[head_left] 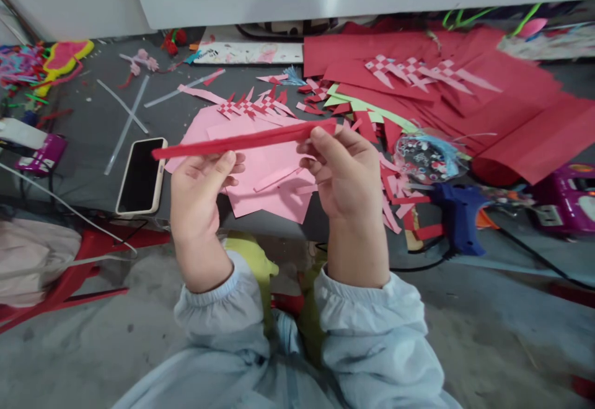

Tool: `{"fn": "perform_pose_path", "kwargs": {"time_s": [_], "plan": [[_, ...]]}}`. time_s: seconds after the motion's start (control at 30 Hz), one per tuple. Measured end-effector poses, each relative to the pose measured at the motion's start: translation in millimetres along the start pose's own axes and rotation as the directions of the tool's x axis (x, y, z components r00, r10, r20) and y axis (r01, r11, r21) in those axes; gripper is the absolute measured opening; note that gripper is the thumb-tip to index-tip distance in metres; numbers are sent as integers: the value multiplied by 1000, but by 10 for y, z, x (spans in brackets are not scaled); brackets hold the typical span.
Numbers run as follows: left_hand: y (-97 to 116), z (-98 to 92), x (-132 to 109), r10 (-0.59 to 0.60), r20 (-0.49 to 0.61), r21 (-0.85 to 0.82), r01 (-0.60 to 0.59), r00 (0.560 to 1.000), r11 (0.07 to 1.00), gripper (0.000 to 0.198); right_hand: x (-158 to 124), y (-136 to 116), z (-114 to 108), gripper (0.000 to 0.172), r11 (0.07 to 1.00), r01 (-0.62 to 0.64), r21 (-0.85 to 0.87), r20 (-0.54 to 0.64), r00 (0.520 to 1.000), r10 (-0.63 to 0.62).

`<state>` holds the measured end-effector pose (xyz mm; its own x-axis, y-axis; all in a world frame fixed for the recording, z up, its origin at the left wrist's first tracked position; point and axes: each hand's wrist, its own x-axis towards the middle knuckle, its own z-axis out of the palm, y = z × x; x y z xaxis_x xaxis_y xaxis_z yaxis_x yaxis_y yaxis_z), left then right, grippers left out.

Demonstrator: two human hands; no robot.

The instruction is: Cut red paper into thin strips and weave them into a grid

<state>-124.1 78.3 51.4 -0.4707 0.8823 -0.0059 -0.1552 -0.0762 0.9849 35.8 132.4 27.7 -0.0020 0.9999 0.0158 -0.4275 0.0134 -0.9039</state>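
Note:
A long, narrow folded strip of red paper point(264, 138) stretches between my two hands above the table. My left hand point(199, 195) pinches it from below, toward its left end. Near the right end, my right hand point(346, 170) grips it between thumb and fingers. Beneath the strip lie pink paper sheets point(260, 195) with a few loose pink strips on top. Just behind, several woven red-and-pink checkered paper pieces point(246, 106) with pointed tails rest on the pink paper.
Red paper sheets point(506, 111) pile up at right, carrying more woven pieces point(413, 71). A blue glue gun point(460, 217) with a cable lies at the right front edge. A phone point(139, 176) and clear glue sticks point(127, 124) lie at left. A red stool point(93, 260) stands below.

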Motion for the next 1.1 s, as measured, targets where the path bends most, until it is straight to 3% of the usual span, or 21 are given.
{"fn": "perform_pose_path", "kwargs": {"time_s": [0.07, 0.17, 0.2, 0.27, 0.33, 0.4, 0.5, 0.57, 0.67, 0.77, 1.1], "plan": [[4, -18, 26, -5, -30, -31, 4, 1000, 1000, 24, 18, 14, -5, 15, 999, 48, 17, -41, 998, -47], [4, -69, 75, 63, -209, -121, -90, 976, 989, 21, 51, 29, -45, 15, 993, 122, 0, -87, 989, -121], [6, -93, 88, 109, -289, -147, -157, 951, 977, 23, 62, 32, -63, 15, 989, 146, -17, -109, 983, -147], [15, -148, 102, 233, -450, -159, -334, 862, 929, 30, 77, 30, -93, 15, 981, 179, -72, -136, 973, -187], [27, -197, 100, 317, -539, -110, -439, 780, 892, 31, 75, 17, -106, 13, 974, 177, -138, -99, 977, -191], [30, -222, 89, 349, -481, -65, -430, 804, 901, 25, 55, -1, -99, 10, 969, 158, -190, -23, 986, -165], [4, -190, 61, 281, -256, 41, -280, 925, 959, 15, 7, -24, -69, 4, 966, 137, -220, 106, 988, -116], [-24, -131, 36, 192, -85, 149, -178, 978, 973, 9, -23, -35, -48, 2, 971, 108, -213, 175, 982, -71], [-53, -33, -12, 145, 74, 255, -159, 987, 954, 6, -57, -59, -15, 6, 975, 41, -217, 245, 969, 14], [-57, 27, -55, 135, 156, 269, -173, 979, 947, 10, -79, -94, 22, 9, 969, -6, -246, 300, 950, 82], [-29, 54, -84, 90, 157, 277, -132, 983, 952, 14, -108, -137, 49, 15, 956, -41, -291, 361, 921, 149]]}}
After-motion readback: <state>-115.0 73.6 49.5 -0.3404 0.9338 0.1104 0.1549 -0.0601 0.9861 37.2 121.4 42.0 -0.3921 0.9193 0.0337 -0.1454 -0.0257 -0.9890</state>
